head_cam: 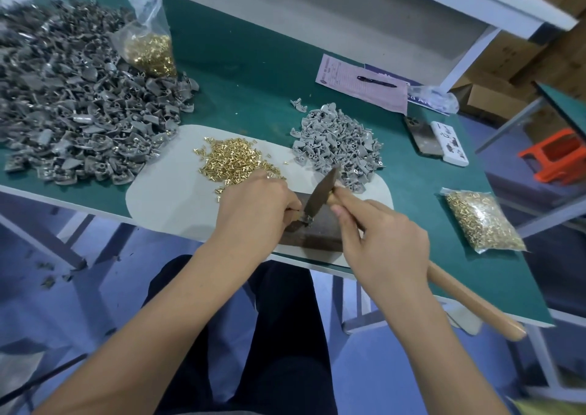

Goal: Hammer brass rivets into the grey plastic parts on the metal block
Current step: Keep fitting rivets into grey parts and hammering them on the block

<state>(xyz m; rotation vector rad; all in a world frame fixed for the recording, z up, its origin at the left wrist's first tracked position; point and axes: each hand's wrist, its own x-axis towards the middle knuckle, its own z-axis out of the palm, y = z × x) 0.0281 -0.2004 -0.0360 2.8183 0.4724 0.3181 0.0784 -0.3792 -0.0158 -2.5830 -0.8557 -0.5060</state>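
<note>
One small grey plastic part (299,222) sits on the dark metal block (317,232), pinched by the left hand (253,205); the right hand (380,240) grips the wooden-handled hammer (320,192) (head touching it). Riveting underway; next needs a fresh loose brass rivet (234,160).

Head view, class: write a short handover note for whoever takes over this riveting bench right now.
Left hand pinches a grey part on the metal block.
Right hand grips the hammer near its head, which is down on that part.
Loose brass rivets lie behind the left hand; small grey pile behind the block, large pile far left.
Done count: cannot tell.
Left: finish this rivet, then continue.
</note>
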